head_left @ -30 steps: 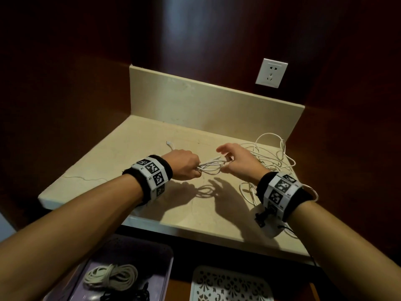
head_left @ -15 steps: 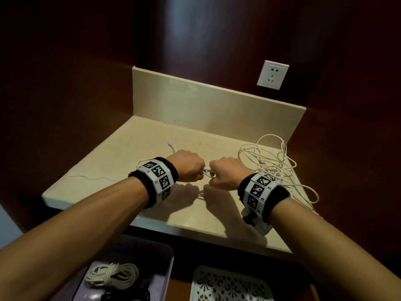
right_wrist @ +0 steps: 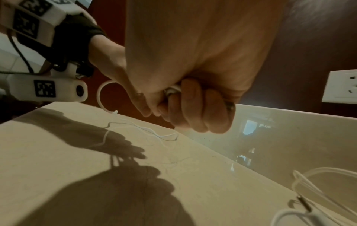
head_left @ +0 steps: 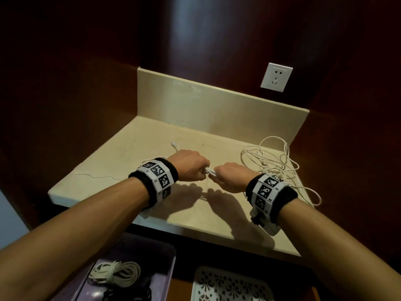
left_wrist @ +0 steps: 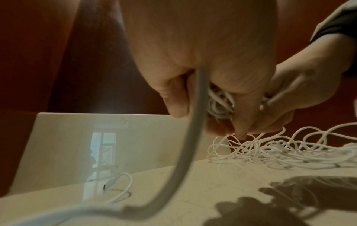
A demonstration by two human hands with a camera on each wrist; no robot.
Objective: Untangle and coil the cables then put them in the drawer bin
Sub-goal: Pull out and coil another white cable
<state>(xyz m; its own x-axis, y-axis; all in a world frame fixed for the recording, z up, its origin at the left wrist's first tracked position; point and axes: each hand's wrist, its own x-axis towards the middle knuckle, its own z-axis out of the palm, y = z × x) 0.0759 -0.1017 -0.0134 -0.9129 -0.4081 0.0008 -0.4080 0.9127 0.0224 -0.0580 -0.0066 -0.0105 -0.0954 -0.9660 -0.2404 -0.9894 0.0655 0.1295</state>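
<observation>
You have two hands over the beige stone bench (head_left: 121,168), both fists knuckles-up and nearly touching above its middle. Your left hand (head_left: 188,168) is clenched around a small bundle of thin white cable loops (left_wrist: 219,104), and one strand (left_wrist: 191,146) drops from that grip and trails away below your wrist; the cable's white plug end (head_left: 174,145) lies on the bench just behind that hand. Your right hand (head_left: 233,177) is curled tight on the same white cable, a loop of it showing between thumb and fingers (right_wrist: 195,107). To the right of your right hand, one loose tangle of thin white cable (head_left: 273,164) sprawls on the bench, reaching toward its right edge. Below the bench's front edge sit two bins: one purple plastic drawer bin (head_left: 167,257) holding one coiled off-white cable (head_left: 115,272) beside something dark that I cannot make out, and one white patterned tray (head_left: 227,285) to its right. One white wall socket (head_left: 276,77) is mounted above the bench's back right corner.
</observation>
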